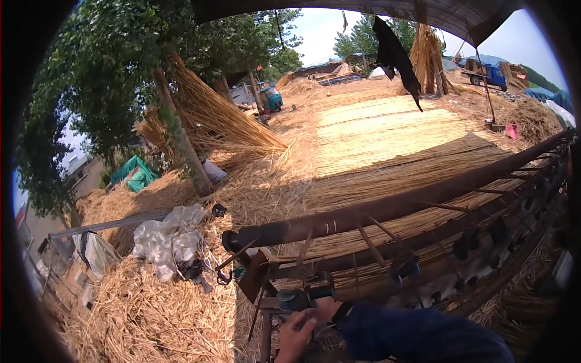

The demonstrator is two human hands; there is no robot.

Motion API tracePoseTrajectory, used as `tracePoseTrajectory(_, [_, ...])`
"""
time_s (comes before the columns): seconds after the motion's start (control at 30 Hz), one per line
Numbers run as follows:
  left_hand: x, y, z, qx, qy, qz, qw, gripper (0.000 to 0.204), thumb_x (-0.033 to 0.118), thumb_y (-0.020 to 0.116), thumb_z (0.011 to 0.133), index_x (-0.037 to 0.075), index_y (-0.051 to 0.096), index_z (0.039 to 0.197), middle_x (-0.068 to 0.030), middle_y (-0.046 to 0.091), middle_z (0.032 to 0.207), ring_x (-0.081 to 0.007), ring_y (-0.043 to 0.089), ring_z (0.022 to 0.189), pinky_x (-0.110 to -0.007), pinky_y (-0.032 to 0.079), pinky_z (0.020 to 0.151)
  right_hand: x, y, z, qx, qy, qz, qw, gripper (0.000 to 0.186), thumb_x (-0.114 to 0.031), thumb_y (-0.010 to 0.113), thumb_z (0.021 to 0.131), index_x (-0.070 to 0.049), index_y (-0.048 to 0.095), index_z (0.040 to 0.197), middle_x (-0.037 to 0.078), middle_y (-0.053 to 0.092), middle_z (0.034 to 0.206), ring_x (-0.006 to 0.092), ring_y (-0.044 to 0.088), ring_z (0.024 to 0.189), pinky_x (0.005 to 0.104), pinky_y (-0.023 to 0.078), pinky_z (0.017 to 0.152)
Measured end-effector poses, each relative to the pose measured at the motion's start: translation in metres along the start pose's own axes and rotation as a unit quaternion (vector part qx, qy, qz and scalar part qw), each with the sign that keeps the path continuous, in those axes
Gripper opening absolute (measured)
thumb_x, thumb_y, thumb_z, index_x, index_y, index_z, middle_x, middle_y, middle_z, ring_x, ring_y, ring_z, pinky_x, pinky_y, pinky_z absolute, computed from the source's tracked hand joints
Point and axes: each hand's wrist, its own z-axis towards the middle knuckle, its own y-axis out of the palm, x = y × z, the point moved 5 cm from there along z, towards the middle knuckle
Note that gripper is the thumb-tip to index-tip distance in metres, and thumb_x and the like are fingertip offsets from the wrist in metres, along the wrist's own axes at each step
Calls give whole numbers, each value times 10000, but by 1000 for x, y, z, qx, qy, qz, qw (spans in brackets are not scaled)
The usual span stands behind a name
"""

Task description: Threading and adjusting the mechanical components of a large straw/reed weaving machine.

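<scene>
At the left end of a reed-mat weaving frame, my two hands meet close together. My left hand [295, 336] comes up from the lower edge, its thumb and fingers pinched together just below a dark round spool [293, 299]. Whatever lies between those fingers is too small to make out. My right hand [327, 309] reaches in from the right, with a dark band at the wrist and a dark blue sleeve [417, 333]. Its fingers are mostly hidden beside the left hand and the spool. Over both hands runs a thick dark metal pipe [375, 213] with thin rods across it.
Beyond the pipe a long woven reed mat [387, 142] stretches away. More spools [405, 267] hang along the frame to the right. Crumpled plastic sheeting [172, 239] lies on loose straw at left. Reed bundles [224, 112] lean by a tree, and a black cloth [396, 57] hangs above.
</scene>
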Motion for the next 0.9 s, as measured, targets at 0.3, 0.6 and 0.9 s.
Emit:
tracePoseTrajectory(0.3, [-128, -55, 7, 220, -258, -416, 844, 64, 149, 517, 870, 97, 555, 870, 26, 466, 625, -116, 483, 565, -249, 373, 482, -75, -7, -2, -32, 123, 832, 540, 465, -378, 352, 909, 0, 524, 1117, 136, 600, 1025, 254, 588, 936, 390, 469, 857])
tracePoseTrajectory(0.6, [27, -25, -36, 143, -34, -352, 924, 189, 198, 582, 817, 27, 546, 888, -19, 455, 682, -136, 423, 608, -265, 372, 607, -103, -12, -52, -165, 340, 592, 712, 236, -201, 547, 857, -30, 550, 1020, 63, 592, 989, 142, 576, 916, 321, 478, 804])
tracePoseTrajectory(0.9, [-44, -22, 40, -28, -107, -516, 849, 480, 199, 528, 865, -52, 402, 1254, -107, 543, 1035, -202, 539, 908, -321, 445, 839, -144, -67, -131, -143, 405, 438, 789, 175, -156, 542, 826, 9, 532, 885, 122, 589, 935, 170, 561, 863, 289, 460, 794])
